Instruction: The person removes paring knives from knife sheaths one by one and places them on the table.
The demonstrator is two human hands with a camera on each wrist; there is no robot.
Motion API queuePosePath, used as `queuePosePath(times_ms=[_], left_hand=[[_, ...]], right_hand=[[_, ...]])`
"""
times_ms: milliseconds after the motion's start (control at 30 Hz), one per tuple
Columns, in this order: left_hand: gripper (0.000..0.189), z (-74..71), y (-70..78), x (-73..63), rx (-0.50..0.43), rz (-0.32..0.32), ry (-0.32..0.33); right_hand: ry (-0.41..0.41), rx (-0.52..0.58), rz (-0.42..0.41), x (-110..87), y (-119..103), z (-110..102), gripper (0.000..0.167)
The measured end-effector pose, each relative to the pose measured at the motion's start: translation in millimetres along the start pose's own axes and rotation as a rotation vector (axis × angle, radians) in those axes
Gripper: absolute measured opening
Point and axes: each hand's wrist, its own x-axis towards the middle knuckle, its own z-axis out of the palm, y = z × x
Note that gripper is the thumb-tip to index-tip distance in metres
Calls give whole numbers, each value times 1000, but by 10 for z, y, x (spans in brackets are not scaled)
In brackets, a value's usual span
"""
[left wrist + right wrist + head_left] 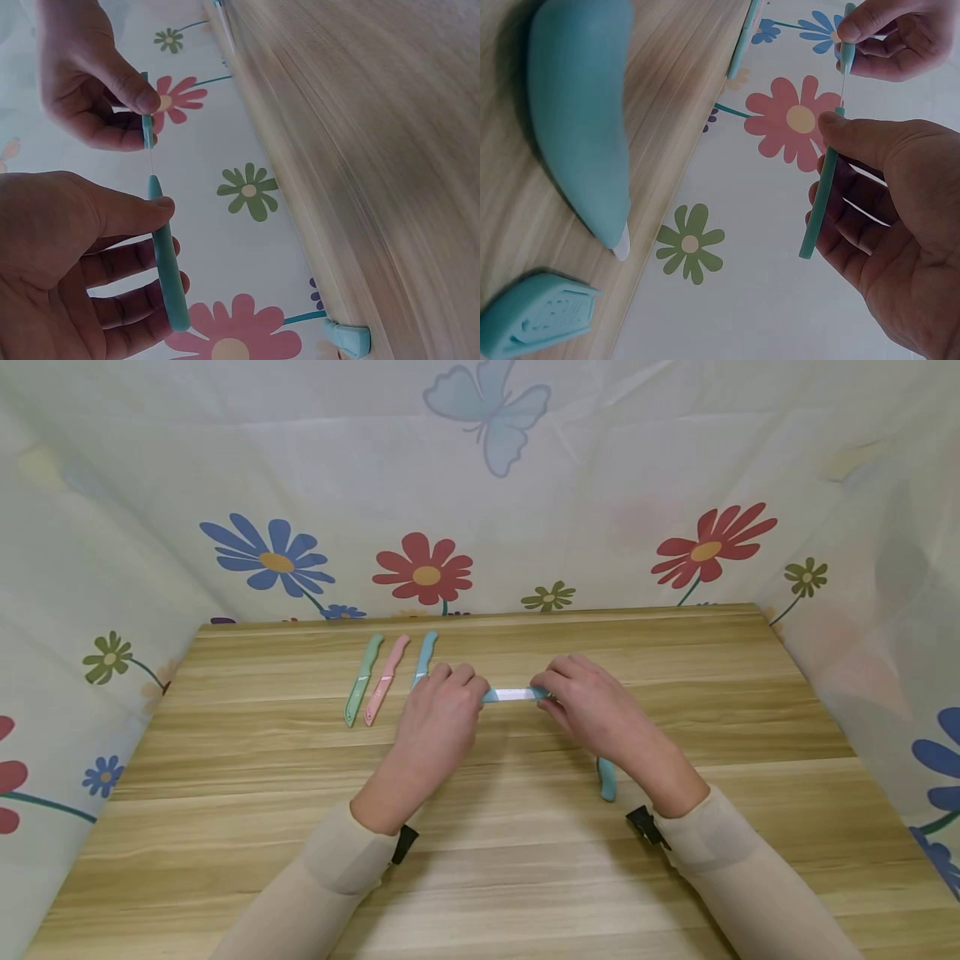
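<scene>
Both hands hold one blue knife in mid-air over the table, its white blade (514, 694) showing between them. My left hand (444, 706) pinches the rounded blue handle (171, 270) between thumb and fingers. On the other end, my right hand (588, 702) pinches a thin blue blade cover (823, 199), which looks partly off the blade. Below the right hand lies a second blue handle (607, 781), seen large in the right wrist view with a short white part at its tip. Close to it there is a loose blue blade cover (540, 315) with cut-outs.
A green knife (363, 681), a pink knife (387, 681) and another blue knife (425, 653) lie side by side at the table's left back; the left hand hides part of the blue one. The wooden table (225, 818) ends at a flower-printed curtain (337, 468).
</scene>
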Motion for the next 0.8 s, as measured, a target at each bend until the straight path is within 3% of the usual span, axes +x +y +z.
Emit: queuePosePath(times_ms=[800], left_hand=[[16, -15, 1, 2, 5, -30, -15]], right_hand=[[28, 4, -19, -25, 48, -4, 24]])
